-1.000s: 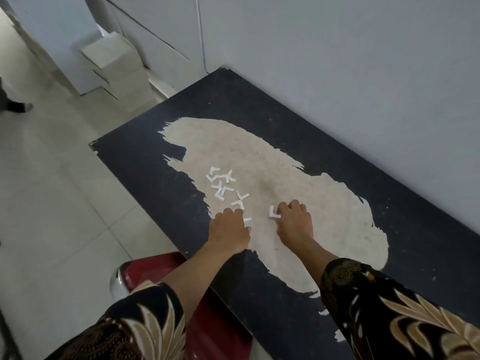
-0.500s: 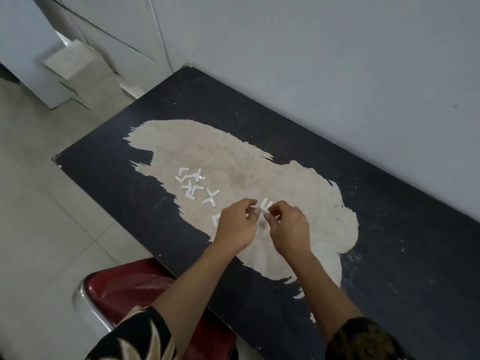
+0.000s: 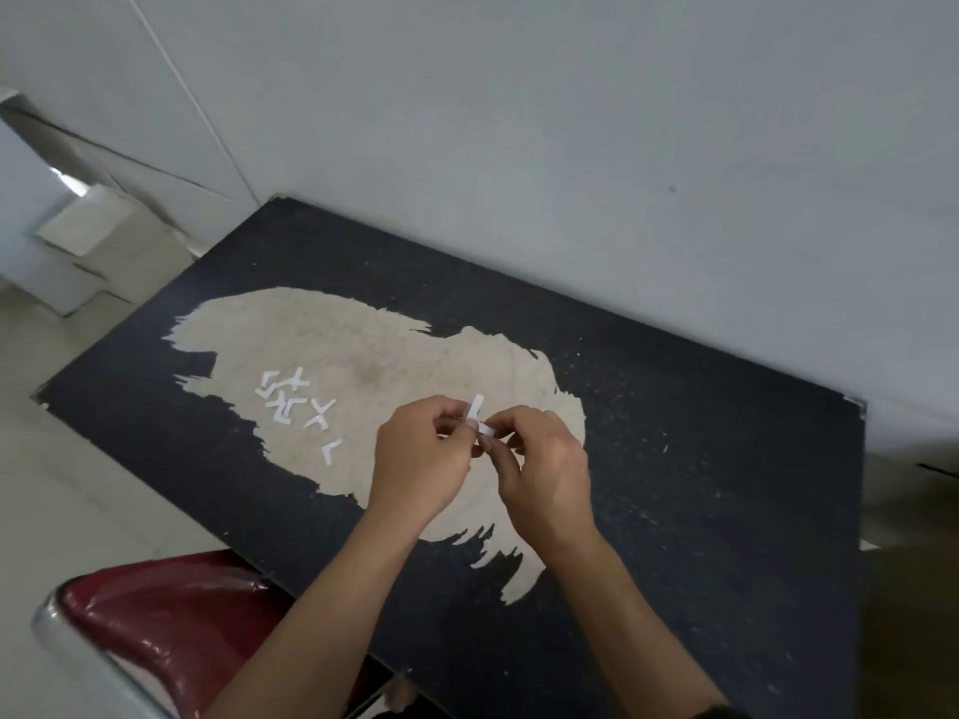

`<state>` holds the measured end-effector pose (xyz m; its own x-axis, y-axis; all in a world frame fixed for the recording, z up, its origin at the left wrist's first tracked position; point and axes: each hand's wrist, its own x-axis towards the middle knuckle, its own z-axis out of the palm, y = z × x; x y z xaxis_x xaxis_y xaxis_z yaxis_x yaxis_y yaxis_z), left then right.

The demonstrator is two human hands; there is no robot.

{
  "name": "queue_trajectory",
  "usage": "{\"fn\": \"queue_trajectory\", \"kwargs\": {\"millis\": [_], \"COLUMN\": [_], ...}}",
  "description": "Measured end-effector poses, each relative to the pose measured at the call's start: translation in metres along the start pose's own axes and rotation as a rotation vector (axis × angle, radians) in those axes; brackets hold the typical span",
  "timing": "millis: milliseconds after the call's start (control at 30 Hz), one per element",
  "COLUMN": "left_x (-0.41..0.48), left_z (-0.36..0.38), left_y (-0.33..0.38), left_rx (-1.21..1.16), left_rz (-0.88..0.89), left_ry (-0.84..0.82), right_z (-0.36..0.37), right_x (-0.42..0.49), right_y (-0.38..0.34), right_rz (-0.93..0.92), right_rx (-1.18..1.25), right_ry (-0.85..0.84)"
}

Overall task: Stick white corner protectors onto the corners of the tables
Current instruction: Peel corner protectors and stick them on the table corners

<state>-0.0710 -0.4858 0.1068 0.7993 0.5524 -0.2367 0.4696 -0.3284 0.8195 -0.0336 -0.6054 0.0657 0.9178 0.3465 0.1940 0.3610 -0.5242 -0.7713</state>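
Note:
A black table [image 3: 700, 459] with a large worn beige patch stands against a grey wall. Several small white corner protectors [image 3: 296, 402] lie in a loose pile on the patch, left of my hands. My left hand [image 3: 420, 459] and my right hand [image 3: 545, 469] are raised just above the table's middle, fingertips together. Between them they pinch one white corner protector [image 3: 476, 415], one arm of it sticking up above my fingers. The table's far right corner [image 3: 856, 404] and left corner [image 3: 41, 399] are in view.
A red chair seat with a chrome rim [image 3: 166, 625] is tucked under the table's near edge at lower left. Pale tiled floor [image 3: 62, 511] lies to the left. White boxes [image 3: 88, 236] sit by the wall at far left.
My right hand picked one protector off the table, and both hands came together and lifted it. The camera view has swung right, bringing the table's right corner into sight.

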Motion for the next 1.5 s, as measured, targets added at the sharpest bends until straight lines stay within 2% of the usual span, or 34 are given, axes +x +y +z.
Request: {"fn": "queue_trajectory", "kwargs": {"millis": [433,700,1033,1367,1500], "left_x": [-0.038,-0.051,-0.053,-0.035,-0.026], "left_z": [0.009,-0.005,-0.027,-0.069,-0.085], "left_y": [0.047,0.055,0.059,0.049,0.040], "left_rx": [-0.032,0.062,0.106,0.183,0.183], "left_rz": [0.060,0.129,0.175,0.261,0.257], "left_ry": [0.091,0.084,0.097,0.087,0.072], "right_z": [-0.051,-0.061,-0.050,-0.019,0.002], "right_x": [-0.009,-0.003,-0.001,0.007,0.007], "right_y": [-0.009,-0.031,-0.059,-0.100,-0.113], "right_rz": [-0.106,-0.111,-0.161,-0.032,-0.080], "right_rx": [0.044,0.143,0.046,0.034,-0.058], "right_ry": [0.093,0.105,0.215,0.225,0.310]}}
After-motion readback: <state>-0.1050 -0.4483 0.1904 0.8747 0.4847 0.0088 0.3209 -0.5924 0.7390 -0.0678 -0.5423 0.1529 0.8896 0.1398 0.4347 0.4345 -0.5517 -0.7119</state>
